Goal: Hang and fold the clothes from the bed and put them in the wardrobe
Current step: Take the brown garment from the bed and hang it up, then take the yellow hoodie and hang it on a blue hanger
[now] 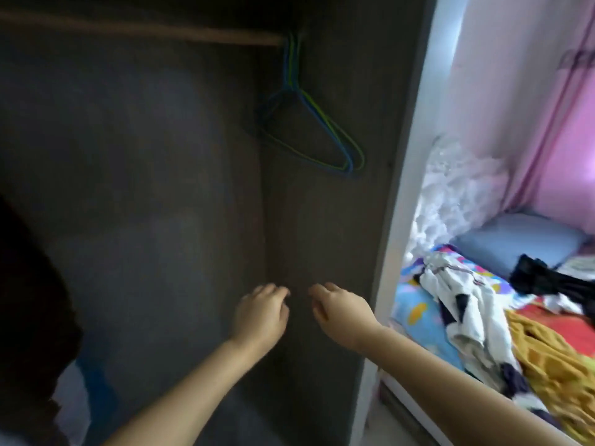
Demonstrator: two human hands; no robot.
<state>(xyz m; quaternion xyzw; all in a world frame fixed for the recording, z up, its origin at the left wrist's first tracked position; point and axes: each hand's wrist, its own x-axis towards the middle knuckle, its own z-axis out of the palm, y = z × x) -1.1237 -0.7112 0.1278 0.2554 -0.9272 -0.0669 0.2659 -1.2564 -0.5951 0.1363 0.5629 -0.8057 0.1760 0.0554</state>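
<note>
Both of our forearms fill the bottom of the view, reaching into the dark wardrobe (161, 188), with the left hand (260, 313) and right hand (341, 307) side by side, nearly touching, palms down. Fingers (277, 292) on both are loosely curled and holding nothing at all. Up on the wooden rail (145, 30), pushed to its right end, hang a few thin wire hangers (309, 123), blue and green. They look light and springy, so we'd grab one by the hook or the neck just under it. The clothes are all over on the bed (415, 310) to our right, well apart from the hands: a white-and-dark patterned garment (467, 323), a mustard knit (553, 368) and something black (544, 278) near the pillow (521, 239). All soft and floppy, nothing fragile. The knit looks the bulkiest, probably a fold-it job. For the lighter pieces we'd pinch at the shoulders or collar so they drape straight onto a hanger.
</note>
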